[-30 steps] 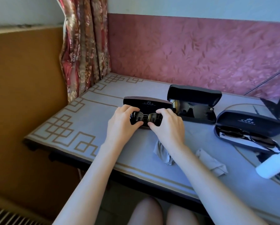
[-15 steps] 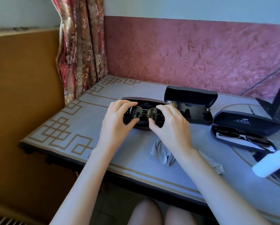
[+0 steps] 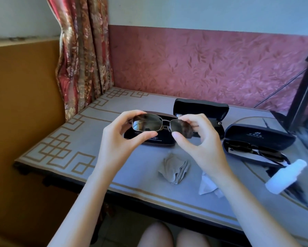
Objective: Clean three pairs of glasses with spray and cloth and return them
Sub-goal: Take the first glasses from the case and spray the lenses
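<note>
While I watch through the head camera, the left hand (image 3: 121, 139) pinches one end of a pair of gold-framed rectangular sunglasses with dark lenses (image 3: 156, 124) between thumb and curled fingers. The right hand (image 3: 201, 145) pinches the other end the same way. I see the sunglasses held level, lifted over an open dark brown glasses case (image 3: 164, 142) that lies toward the middle of the grey, gold-patterned table (image 3: 69, 139). Behind the right hand an open black hard case (image 3: 201, 107) sits nearer the back edge, its contents mostly hidden. Toward the right edge, a third open dark case (image 3: 256, 135) holds another pair of dark sunglasses (image 3: 253, 150). Near the front edge lie a crumpled grey cloth (image 3: 174, 169) and, just beside it, a white wipe (image 3: 207, 184). A white spray bottle (image 3: 285, 176) lies tilted by the front right corner.
</note>
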`<action>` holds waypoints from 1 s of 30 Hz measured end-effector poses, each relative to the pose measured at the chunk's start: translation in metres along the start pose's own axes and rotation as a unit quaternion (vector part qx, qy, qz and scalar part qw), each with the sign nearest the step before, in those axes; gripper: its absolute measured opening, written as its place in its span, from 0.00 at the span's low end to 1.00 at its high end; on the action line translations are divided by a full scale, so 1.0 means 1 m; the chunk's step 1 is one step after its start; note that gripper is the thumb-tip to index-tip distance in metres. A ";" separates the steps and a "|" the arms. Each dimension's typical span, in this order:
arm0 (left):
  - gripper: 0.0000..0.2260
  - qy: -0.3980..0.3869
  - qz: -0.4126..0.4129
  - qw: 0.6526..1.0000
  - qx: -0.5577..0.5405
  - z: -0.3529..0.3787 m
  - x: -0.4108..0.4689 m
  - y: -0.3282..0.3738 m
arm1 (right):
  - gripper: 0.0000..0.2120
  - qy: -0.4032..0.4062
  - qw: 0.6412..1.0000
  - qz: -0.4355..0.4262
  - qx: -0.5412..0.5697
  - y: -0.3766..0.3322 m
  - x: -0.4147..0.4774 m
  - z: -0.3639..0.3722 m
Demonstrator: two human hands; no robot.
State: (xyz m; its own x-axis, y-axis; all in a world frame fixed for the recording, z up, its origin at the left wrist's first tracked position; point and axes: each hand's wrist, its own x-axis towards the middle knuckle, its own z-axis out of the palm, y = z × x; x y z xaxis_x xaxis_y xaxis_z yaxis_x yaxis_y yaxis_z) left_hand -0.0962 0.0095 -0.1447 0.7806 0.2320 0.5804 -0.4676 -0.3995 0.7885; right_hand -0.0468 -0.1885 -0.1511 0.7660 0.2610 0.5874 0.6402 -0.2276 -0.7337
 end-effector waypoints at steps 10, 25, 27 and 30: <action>0.15 0.032 -0.078 0.987 -0.137 0.010 -0.009 0.010 | 0.37 -0.051 0.911 0.183 0.365 0.022 -0.001 -0.014; 0.14 0.054 -0.100 0.968 -0.222 0.019 -0.016 0.012 | 0.23 -0.050 0.868 0.143 0.473 0.011 0.000 -0.006; 0.16 0.054 -0.089 0.972 -0.209 0.018 -0.016 0.015 | 0.20 -0.050 0.874 0.145 0.461 0.008 0.001 -0.007; 0.17 0.026 -0.070 0.981 -0.178 0.013 -0.013 0.022 | 0.24 -0.031 0.899 0.146 0.413 0.009 0.000 -0.013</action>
State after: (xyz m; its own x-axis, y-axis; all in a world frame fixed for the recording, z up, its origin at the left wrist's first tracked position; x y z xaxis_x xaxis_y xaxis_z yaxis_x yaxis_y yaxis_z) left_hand -0.1115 -0.0142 -0.1377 0.8300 0.3108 0.4631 -0.4794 -0.0268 0.8772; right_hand -0.0404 -0.2031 -0.1530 0.8730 0.3610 0.3279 0.1324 0.4716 -0.8718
